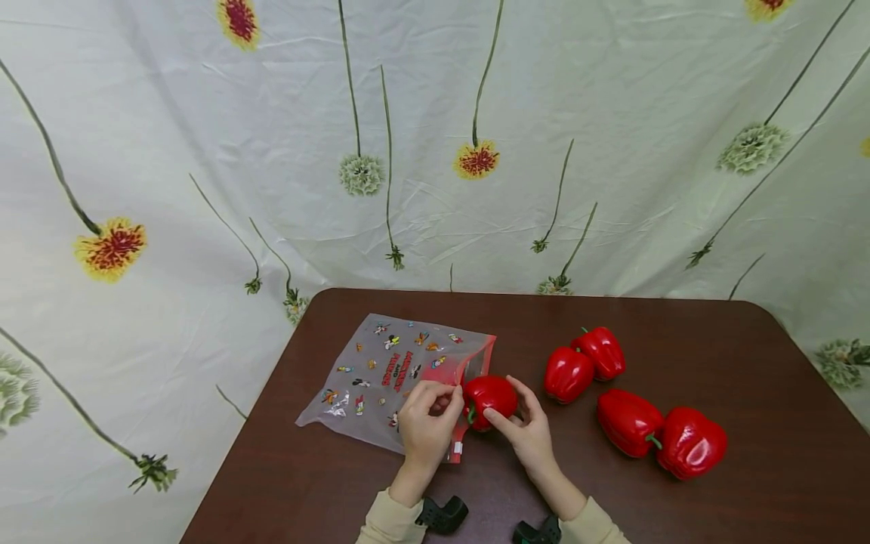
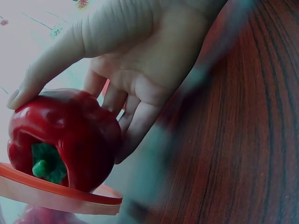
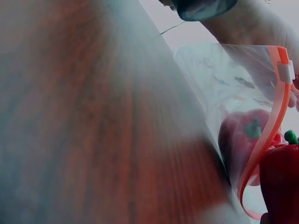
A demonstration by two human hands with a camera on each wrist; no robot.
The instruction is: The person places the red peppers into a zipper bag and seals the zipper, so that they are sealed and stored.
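In the head view, my left hand (image 1: 427,423) pinches the mouth edge of a clear zip bag (image 1: 367,378) printed with cartoon figures. My right hand (image 1: 530,434) grips a red bell pepper (image 1: 491,400), thumb on the near side and fingers on the far side. This pepper sits at the bag's mouth, its green stem (image 2: 44,168) turned toward the orange-red zip strip (image 2: 60,191) in the left wrist view. Through the clear plastic, another red pepper (image 3: 238,140) shows inside the bag in the right wrist view. A white slider (image 3: 286,72) is on the strip.
Two red peppers (image 1: 568,374) touch each other right of my right hand. Closer to me and farther right lie two more touching peppers (image 1: 692,444). The dark brown table (image 1: 768,378) has rounded far corners, and a flowered cloth (image 1: 421,211) hangs behind it.
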